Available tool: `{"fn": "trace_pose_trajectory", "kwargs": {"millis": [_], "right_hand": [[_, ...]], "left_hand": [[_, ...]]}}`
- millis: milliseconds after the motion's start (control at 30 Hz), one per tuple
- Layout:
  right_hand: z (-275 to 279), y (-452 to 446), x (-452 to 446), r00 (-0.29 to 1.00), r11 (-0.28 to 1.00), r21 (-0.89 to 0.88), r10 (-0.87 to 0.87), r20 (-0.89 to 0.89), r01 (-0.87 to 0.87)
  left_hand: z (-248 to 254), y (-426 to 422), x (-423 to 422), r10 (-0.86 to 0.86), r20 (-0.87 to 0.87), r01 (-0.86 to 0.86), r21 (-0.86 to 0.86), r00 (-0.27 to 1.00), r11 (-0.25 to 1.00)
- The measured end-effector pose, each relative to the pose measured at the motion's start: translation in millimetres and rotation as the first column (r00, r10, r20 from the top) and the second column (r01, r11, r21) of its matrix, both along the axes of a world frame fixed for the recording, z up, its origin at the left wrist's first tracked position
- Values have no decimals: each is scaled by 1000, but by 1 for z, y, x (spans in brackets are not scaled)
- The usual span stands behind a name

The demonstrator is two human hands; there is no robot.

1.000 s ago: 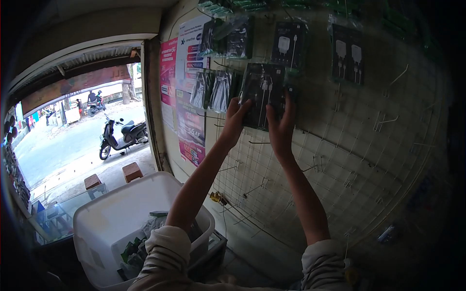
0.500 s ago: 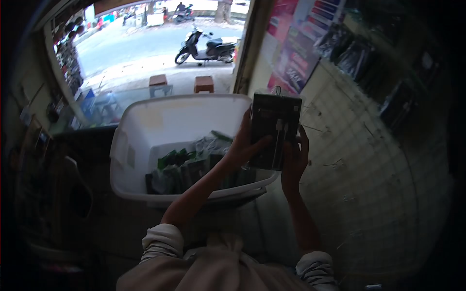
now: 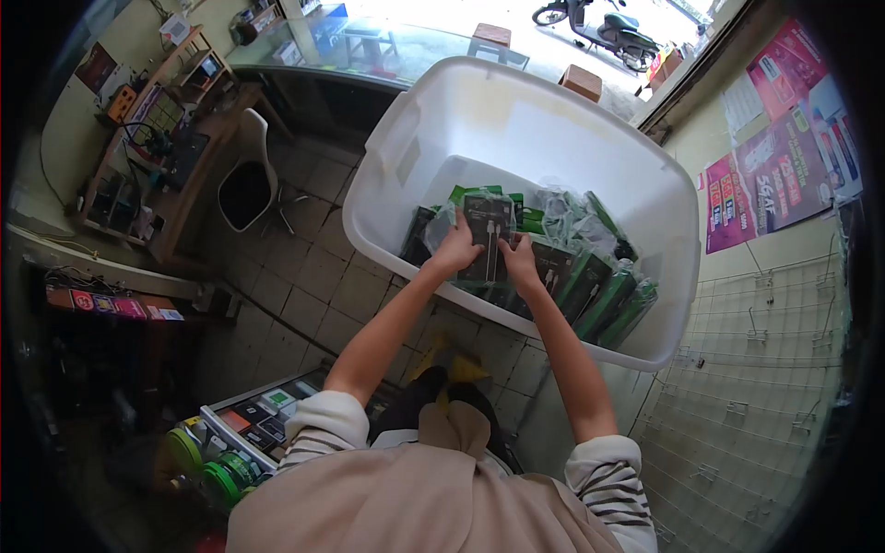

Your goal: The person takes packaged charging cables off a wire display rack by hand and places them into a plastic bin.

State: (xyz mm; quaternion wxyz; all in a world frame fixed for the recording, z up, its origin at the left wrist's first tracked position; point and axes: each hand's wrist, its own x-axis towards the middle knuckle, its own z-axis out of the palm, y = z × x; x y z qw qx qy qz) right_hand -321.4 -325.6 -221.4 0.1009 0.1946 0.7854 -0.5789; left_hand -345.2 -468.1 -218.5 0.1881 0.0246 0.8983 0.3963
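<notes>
A black cable package (image 3: pixel 483 212) with a white charging cable pictured on its front is between my hands, low inside a large white plastic tub (image 3: pixel 535 115). My left hand (image 3: pixel 456 247) grips its left side, with the thumb on the front. At its right edge my right hand (image 3: pixel 520 262) closes on the package. Around it in the tub stand several similar black and green packages (image 3: pixel 590 286), some in clear plastic wrap (image 3: pixel 562 217).
A wire display grid (image 3: pixel 737 369) with hooks covers the right wall, below pink posters (image 3: pixel 770 175). To the left are a white chair (image 3: pixel 253 157) and a wooden desk (image 3: pixel 198 175). A case of small boxes (image 3: pixel 263 419) is near my left side.
The cable package has come down from above the tub's right rim into the tub, with both hands still on it. My view has tilted down and turned.
</notes>
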Motion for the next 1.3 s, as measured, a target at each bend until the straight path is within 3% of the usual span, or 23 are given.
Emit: {"fn": "trace_pose_trajectory", "kwargs": {"millis": [33, 67, 133, 167, 233, 267, 300, 333, 400, 467, 500, 567, 667, 800, 900, 1000, 1067, 1133, 1167, 1200, 1267, 1300], "right_hand": [[-14, 1, -3, 997, 996, 75, 35, 71, -40], [-26, 4, -6, 988, 985, 148, 63, 141, -84], [-31, 4, -6, 979, 966, 196, 143, 147, -170], [-33, 5, -5, 963, 938, 240, 219, 158, -252], [-41, 9, -6, 943, 938, 151, 285, 173, -311], [-43, 10, -8, 918, 927, 60, 355, 178, -370], [-54, 12, -8, 921, 924, 85, 358, 156, -373], [-30, 10, -2, 930, 931, 90, 339, 143, -353], [15, 16, 15, 940, 929, 144, 337, 51, -341], [24, 43, 24, 955, 957, 86, 285, -86, -278], [62, 57, 39, 955, 969, 15, 244, -170, -245], [118, 90, 68, 950, 986, -25, 152, -274, -165], [190, 145, 117, 915, 997, 76, 30, -403, 1], [290, 199, 198, 784, 935, 142, -182, -594, 324], [344, 238, 255, 569, 774, 225, -203, -797, 592], [383, 279, 300, 281, 508, 173, -143, -949, 844], [394, 298, 316, 235, 408, 165, -128, -964, 898], [417, 325, 332, 161, 285, 141, -49, -986, 948], [427, 341, 337, 112, 198, 112, 16, -994, 974], [429, 361, 337, 100, 180, 105, 38, -994, 978], [443, 404, 338, 166, -38, 166, -19, -986, 985], [447, 406, 337, 158, -51, 158, -4, -987, 986]], "left_hand": [[-1, 1, -6, -104, 89, 113, -99, 991, 989], [-3, 4, -10, -104, 92, 112, -98, 990, 989], [-11, 12, -17, -285, 313, 363, -229, 906, 903], [-15, 14, -21, -291, 314, 370, -228, 904, 901], [-10, 16, -26, -462, 473, 571, -110, 750, 814], [-8, 15, -24, -472, 469, 581, -115, 747, 806], [-4, 13, -19, -446, 303, 495, -106, 842, 862], [-2, 13, -15, -401, 126, 412, -76, 907, 908], [3, 17, -10, -377, 26, 377, -7, 926, 926], [11, 33, -10, -271, -135, 292, 167, 953, 942], [26, 48, -7, -311, -159, 336, 172, 937, 926], [81, 82, 8, -293, -248, 378, 457, 924, 805], [160, 141, 38, -387, -348, 520, 577, 854, 629], [260, 214, 89, -518, -541, 740, 581, 662, 339], [318, 270, 122, -518, -712, 861, 499, 474, 103], [364, 334, 148, -469, -788, 856, 503, 398, -119], [375, 357, 155, -448, -822, 885, 448, 352, -126], [392, 417, 165, -371, -862, 853, 453, 346, -258], [402, 437, 172, -285, -902, 900, 387, 324, -200], [399, 468, 174, -269, -912, 901, 371, 309, -223], [407, 533, 183, -186, -916, 910, 383, 354, -155], [414, 527, 193, -201, -928, 936, 338, 314, -101]]}}
